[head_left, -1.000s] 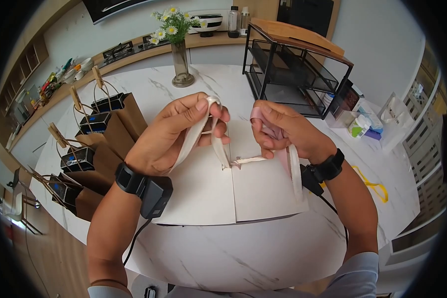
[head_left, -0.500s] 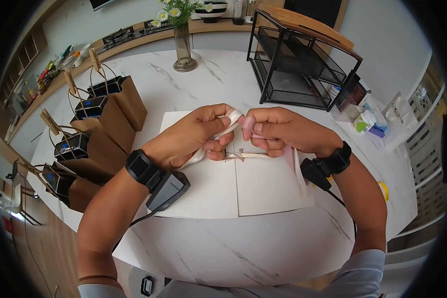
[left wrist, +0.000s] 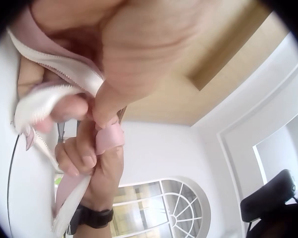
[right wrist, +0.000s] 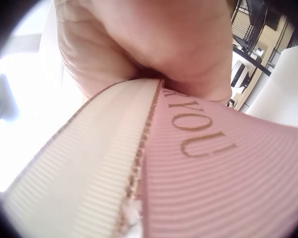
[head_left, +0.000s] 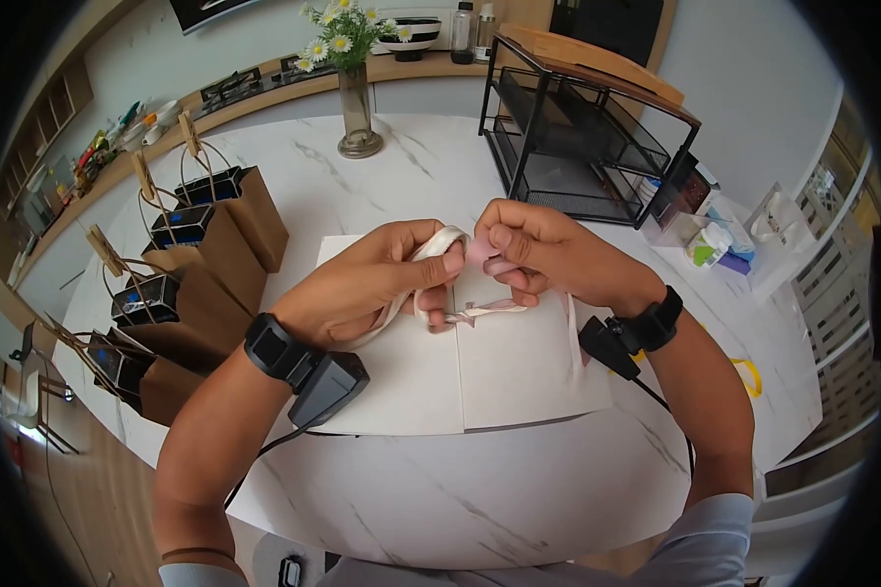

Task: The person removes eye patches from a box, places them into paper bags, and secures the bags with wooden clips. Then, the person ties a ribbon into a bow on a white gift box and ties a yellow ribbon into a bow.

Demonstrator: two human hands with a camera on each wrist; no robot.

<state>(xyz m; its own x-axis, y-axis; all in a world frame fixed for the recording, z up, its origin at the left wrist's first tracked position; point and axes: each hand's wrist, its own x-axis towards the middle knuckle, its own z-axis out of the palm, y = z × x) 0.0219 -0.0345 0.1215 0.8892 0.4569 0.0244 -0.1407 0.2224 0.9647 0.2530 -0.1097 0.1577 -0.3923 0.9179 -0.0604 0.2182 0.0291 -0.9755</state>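
Observation:
A white box (head_left: 382, 391) with a centre seam between two flaps lies on the table in the head view. A ribbon, cream on one side and pink on the other, is tied in a small knot (head_left: 468, 311) over that seam. My left hand (head_left: 387, 279) pinches a cream loop of ribbon (head_left: 445, 238) above the box. Close beside it, my right hand (head_left: 563, 249) pinches a pink-sided length of ribbon (head_left: 483, 253) between thumb and fingers. In the right wrist view, gold letters show on the pink ribbon (right wrist: 203, 134). A ribbon tail (head_left: 574, 333) hangs below the right hand.
Several brown paper bags (head_left: 191, 308) with clothespins on their handles stand at left. Behind are a flower vase (head_left: 359, 122) and a black mesh rack (head_left: 587, 137). Small packages (head_left: 724, 245) and a yellow strap (head_left: 747, 377) lie at right.
My hands have moved from well apart to nearly touching, each keeping its part of the ribbon. In the last half second, my left fingers have shifted on the cream loop.

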